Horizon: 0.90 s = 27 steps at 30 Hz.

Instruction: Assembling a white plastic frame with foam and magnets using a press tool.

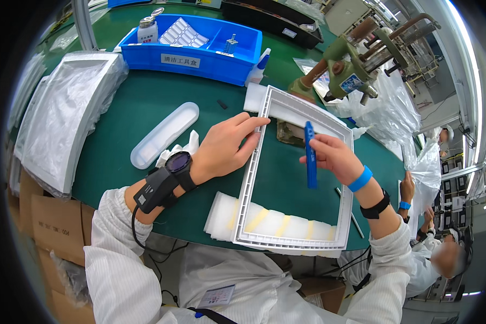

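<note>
A: "L hand (225, 146) touches white rectangular plastic frame (248, 186) over green tabletop (146, 97); pinching? Can't tell. Prob. steadying step."
B: "R hand (335, 156) pinches slim blue tool (311, 171) above frame's opening; next move likely needs steady L support."

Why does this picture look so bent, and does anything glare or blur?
Head view: the green table curves from fisheye distortion, and the corners go black; head view: the strip light at right is blown out white, and clear plastic at upper right shines; head view: a person at lower right is partly smeared, the white frame the left hand touches crisper.
</note>
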Each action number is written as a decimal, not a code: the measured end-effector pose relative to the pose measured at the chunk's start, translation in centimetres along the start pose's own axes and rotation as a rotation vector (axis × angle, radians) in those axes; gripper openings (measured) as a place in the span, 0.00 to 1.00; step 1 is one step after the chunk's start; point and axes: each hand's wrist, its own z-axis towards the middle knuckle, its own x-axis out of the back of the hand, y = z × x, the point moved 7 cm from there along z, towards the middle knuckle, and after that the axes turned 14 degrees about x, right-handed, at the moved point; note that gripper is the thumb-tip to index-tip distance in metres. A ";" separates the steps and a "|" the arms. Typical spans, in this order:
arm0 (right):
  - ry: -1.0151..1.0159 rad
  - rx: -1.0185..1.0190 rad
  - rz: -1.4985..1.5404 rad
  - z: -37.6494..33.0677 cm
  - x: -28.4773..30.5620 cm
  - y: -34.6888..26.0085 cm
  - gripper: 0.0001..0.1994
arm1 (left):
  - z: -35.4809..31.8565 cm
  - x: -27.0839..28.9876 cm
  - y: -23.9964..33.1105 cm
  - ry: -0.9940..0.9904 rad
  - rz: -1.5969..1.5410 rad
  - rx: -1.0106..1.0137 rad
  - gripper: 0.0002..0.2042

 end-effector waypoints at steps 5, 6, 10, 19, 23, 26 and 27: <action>0.139 -0.011 0.283 1.4 2.3 0.7 0.15 | -0.3 0.0 -0.2 -0.034 0.034 -0.029 0.13; 0.146 -0.018 0.283 1.5 2.4 0.6 0.13 | -0.3 0.1 -0.3 -0.036 0.025 -0.023 0.12; 0.155 -0.015 0.305 2.1 2.9 1.2 0.13 | -0.1 -0.2 -0.2 -0.024 0.028 -0.034 0.11; 0.117 -0.020 0.280 2.7 3.0 1.2 0.14 | -0.3 0.1 0.0 -0.016 0.027 -0.039 0.11; 0.091 -0.019 0.251 2.7 2.8 1.3 0.15 | -0.4 0.1 -0.1 -0.029 0.020 -0.022 0.11; 0.006 -0.018 0.115 2.0 2.5 0.9 0.17 | -0.3 -0.3 -0.3 -0.034 0.005 -0.044 0.13; -0.063 -0.010 -0.008 1.5 2.3 0.3 0.19 | -0.2 -0.2 -0.2 -0.020 -0.003 -0.070 0.13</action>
